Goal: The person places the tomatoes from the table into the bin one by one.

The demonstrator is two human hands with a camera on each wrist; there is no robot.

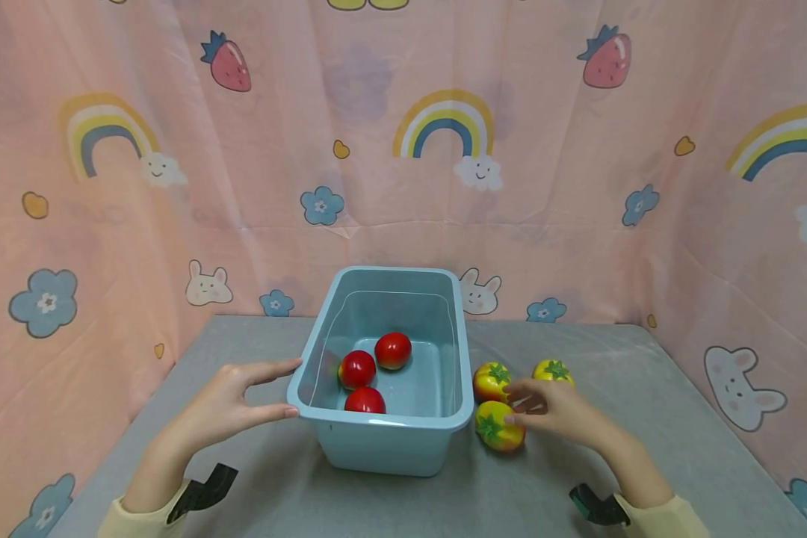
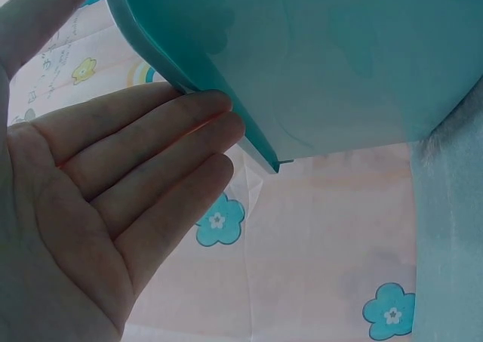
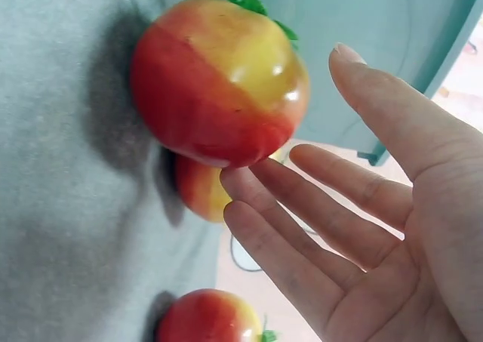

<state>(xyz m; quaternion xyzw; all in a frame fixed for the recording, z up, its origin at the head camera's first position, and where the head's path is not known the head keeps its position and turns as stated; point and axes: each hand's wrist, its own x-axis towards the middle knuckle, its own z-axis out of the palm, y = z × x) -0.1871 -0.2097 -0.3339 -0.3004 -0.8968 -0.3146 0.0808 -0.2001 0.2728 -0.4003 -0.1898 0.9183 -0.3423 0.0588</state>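
Observation:
A light blue plastic tub (image 1: 383, 441) stands mid-table, with three red tomatoes, one of them a tomato (image 1: 393, 350) farther back, on its floor. My left hand (image 1: 235, 400) is at the tub's left rim, its straight fingers (image 2: 170, 130) touching the edge from outside. Right of the tub lie three yellow-and-red tomatoes with green leafy tops. My right hand (image 1: 554, 407) reaches over them, fingers spread and slightly bent around the nearest tomato (image 1: 500, 427). In the right wrist view, that tomato (image 3: 219, 81) sits before the fingertips, with no grip closed on it.
Another tomato (image 1: 491, 382) sits close behind the nearest one, by the tub's right wall. A third tomato (image 1: 553, 370) lies farther right, partly hidden by my right hand. The grey table (image 1: 262, 486) ends against a pink patterned curtain (image 1: 276, 187) at the back.

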